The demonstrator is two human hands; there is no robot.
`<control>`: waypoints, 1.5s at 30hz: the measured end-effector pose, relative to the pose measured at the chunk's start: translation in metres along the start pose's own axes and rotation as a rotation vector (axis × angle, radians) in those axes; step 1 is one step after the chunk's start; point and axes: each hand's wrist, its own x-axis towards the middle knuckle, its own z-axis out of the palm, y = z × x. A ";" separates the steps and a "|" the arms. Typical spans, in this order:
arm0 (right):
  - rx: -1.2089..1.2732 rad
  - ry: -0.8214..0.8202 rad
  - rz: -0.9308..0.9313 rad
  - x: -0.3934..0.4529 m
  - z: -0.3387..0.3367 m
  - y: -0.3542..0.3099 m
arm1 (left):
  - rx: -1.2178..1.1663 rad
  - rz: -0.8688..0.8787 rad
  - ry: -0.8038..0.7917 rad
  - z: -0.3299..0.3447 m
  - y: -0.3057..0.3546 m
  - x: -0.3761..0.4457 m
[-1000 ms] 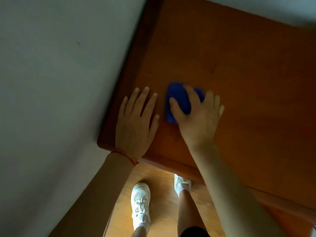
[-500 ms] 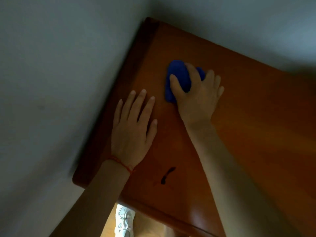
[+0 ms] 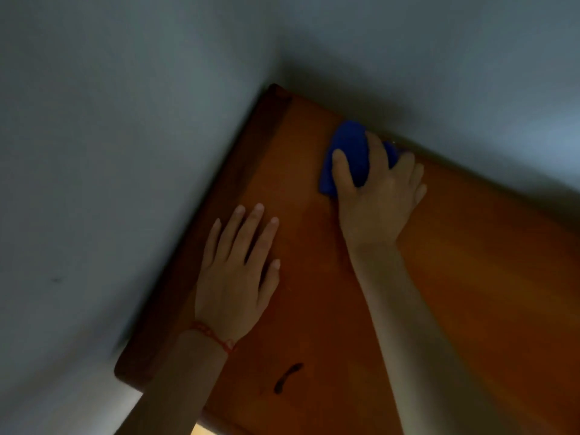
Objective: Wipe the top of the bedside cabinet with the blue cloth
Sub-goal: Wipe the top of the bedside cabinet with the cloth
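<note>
The cabinet point(image 3: 439, 293) top fills a wall corner. The right hand point(image 3: 376, 199) presses, fingers closed over the soft, light cloth point(image 3: 348, 152); the left hand point(image 3: 238, 271) lies flat, fingers apart, nearer than it.

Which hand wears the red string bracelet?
The left hand, flat on the orange wooden cabinet top; the right hand presses the blue cloth.

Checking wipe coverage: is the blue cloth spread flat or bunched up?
Bunched. The blue cloth humps into a compact wad under the right hand, showing barely past the fingers.
</note>
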 end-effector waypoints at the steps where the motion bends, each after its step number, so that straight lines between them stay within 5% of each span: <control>1: -0.008 -0.007 -0.001 -0.013 -0.002 0.001 | 0.003 -0.002 -0.006 0.000 0.000 0.000; 18: -0.006 -0.044 -0.231 0.010 0.022 -0.036 | -0.022 -0.104 0.000 -0.008 0.000 -0.021; 26: -0.009 -0.086 -0.199 -0.037 0.014 -0.034 | 0.003 -0.087 -0.026 -0.004 -0.006 -0.036; 32: -0.018 -0.094 -0.183 0.022 0.026 -0.048 | -0.038 -0.082 0.010 -0.006 -0.008 -0.039; 39: -0.036 -0.190 -0.285 -0.102 -0.008 -0.012 | -0.037 -0.183 0.058 -0.008 -0.008 -0.068; 45: -0.013 -0.131 -0.274 -0.034 0.016 -0.041 | 0.009 -0.155 0.083 -0.002 -0.010 -0.076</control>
